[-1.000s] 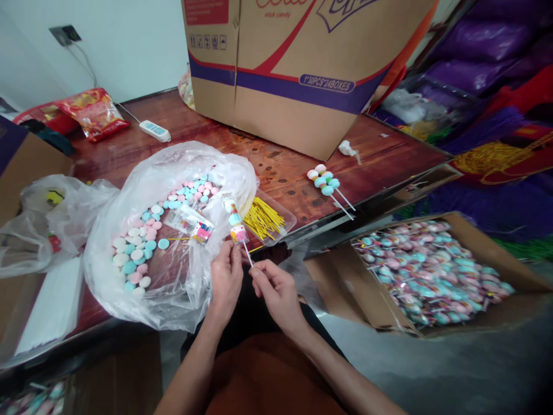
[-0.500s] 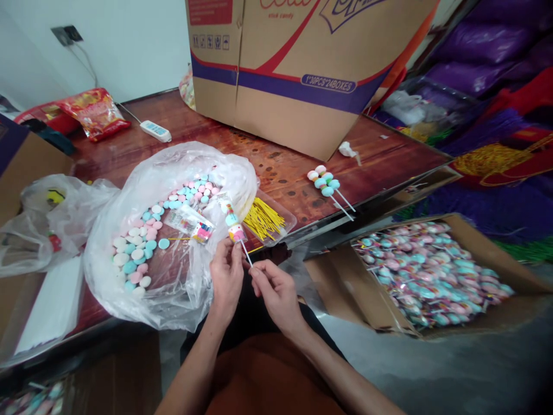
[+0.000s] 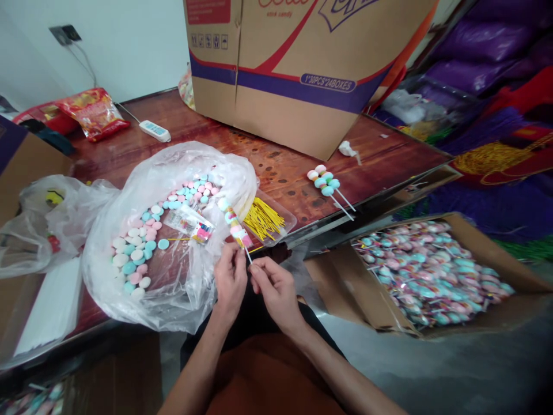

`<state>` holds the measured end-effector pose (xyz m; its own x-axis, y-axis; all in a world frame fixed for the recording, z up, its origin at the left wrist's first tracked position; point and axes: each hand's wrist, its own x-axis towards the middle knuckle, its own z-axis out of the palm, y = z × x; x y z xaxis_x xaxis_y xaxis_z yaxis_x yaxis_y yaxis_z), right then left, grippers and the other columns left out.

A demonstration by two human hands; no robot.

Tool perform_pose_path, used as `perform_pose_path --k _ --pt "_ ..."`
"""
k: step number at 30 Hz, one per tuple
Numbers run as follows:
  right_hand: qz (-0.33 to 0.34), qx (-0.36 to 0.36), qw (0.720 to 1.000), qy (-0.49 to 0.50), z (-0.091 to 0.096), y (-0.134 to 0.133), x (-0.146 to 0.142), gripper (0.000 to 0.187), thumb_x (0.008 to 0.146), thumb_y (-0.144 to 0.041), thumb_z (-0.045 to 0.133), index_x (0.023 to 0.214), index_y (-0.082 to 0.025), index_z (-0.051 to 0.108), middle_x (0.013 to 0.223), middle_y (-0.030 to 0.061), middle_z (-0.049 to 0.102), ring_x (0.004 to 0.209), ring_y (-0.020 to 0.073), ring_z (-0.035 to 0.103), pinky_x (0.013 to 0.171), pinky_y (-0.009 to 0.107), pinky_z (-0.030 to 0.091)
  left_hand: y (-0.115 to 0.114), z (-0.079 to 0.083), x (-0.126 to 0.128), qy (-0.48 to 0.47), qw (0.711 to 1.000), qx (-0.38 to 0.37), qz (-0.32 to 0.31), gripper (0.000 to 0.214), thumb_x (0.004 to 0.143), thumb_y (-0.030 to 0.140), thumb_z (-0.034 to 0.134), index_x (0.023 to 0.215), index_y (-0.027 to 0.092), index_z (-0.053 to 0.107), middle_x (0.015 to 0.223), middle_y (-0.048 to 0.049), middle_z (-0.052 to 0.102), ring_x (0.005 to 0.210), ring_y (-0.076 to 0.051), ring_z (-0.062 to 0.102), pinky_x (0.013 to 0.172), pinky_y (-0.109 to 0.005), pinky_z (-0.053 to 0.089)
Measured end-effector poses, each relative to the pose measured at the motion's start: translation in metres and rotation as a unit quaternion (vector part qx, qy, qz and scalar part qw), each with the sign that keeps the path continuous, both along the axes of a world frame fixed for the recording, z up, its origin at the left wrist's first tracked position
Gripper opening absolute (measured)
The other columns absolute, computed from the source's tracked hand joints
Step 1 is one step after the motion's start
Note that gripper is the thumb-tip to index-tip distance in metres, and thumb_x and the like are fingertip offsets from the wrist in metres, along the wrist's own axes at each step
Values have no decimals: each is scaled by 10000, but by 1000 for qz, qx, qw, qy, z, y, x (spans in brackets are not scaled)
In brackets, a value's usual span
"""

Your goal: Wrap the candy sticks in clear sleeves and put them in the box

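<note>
A lollipop of stacked pastel candies in a clear printed wrapper [image 3: 234, 223] points up and away from me at the table's front edge. My right hand [image 3: 272, 283] pinches its white stick. At the wrapper's lower end, my left hand [image 3: 231, 274] is closed with fingertips pressed together; a bit of yellow shows there, too small to make out. Beyond my hands, a large clear plastic bag [image 3: 173, 311] lies spread with loose pink, blue and white candies [image 3: 138, 253]. Flat printed wrappers [image 3: 190, 223] rest on it. Yellow twist ties [image 3: 264, 218] fill a shallow clear tray [image 3: 288, 223].
Two unwrapped candy sticks [image 3: 324, 181] lie on the table's right side. A big cardboard carton [image 3: 280, 98] stands at the back. Right of me, an open box [image 3: 345, 288] holds many wrapped lollipops. White sticks [image 3: 52, 305] lie at the left, and a red snack packet [image 3: 93, 115] behind.
The lollipop has turned about its stick, so its wrapper shows a different side. Both hands stay close together; my left hand has shifted slightly right.
</note>
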<state>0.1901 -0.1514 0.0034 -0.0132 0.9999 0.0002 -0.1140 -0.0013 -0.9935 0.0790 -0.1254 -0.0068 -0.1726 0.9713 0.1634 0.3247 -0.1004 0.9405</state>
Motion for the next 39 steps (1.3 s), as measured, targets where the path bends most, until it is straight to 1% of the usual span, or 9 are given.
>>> perform_pose_path --k 6,8,11,14,21,29,33,36,39 --pt "20 27 999 -26 6 6 4 234 990 -318 513 799 -191 565 591 -57 471 538 92 449 544 218 364 -12 12 -12 -134 987 -43 -79 134 939 307 576 842 216 591 691 29 546 651 -130 520 665 -250 433" --pt "23 36 998 -45 6 6 4 231 994 -318 504 807 -194 560 592 -58 469 535 93 453 535 215 361 -11 17 -15 -227 969 -60 -71 136 906 355 636 911 220 615 764 12 597 723 -144 573 718 -262 470" --pt "23 59 995 -82 4 6 3 219 998 -302 491 813 -198 547 588 -60 467 534 93 463 542 212 366 -2 27 -14 -336 937 -94 -14 340 891 513 630 1038 208 661 986 -58 694 911 -195 659 817 -306 512" --pt "35 88 988 -125 1 3 0 210 1000 -270 477 813 -200 542 591 -62 462 527 90 452 551 217 361 9 37 -12 -394 908 -140 -3 443 877 584 620 1013 171 702 1000 -117 740 963 -246 702 852 -356 534" --pt "52 80 987 -129 -6 0 -5 212 1001 -276 473 815 -203 544 597 -62 463 529 94 450 559 221 364 10 33 -10 -437 881 -177 -39 371 824 475 743 980 140 714 950 -111 773 957 -255 738 867 -366 554" --pt "64 36 995 -65 1 10 -8 297 1003 -326 466 732 -208 489 593 -60 453 546 98 433 570 223 364 6 34 -7 -428 891 -148 -29 253 819 393 757 889 149 757 851 -78 778 964 -252 729 901 -351 539" --pt "82 25 992 -89 15 19 -9 179 955 -337 525 842 -202 559 768 -18 588 670 113 515 642 226 405 5 29 -12 -409 905 -117 15 235 820 383 758 926 173 764 921 -75 779 999 -248 708 920 -363 529" --pt "68 -35 997 11 20 27 -18 241 929 -439 542 900 -202 582 718 -25 566 595 105 478 555 217 385 2 31 -14 -371 922 -113 -3 249 837 394 744 994 203 767 1010 -82 763 997 -240 688 884 -359 539" --pt "111 -109 984 91 20 30 -25 379 934 -524 501 749 -196 539 537 -62 430 450 81 338 443 211 285 2 47 -23 -406 904 -125 -49 292 801 407 778 1021 215 761 878 -72 727 849 -222 674 771 -352 559"
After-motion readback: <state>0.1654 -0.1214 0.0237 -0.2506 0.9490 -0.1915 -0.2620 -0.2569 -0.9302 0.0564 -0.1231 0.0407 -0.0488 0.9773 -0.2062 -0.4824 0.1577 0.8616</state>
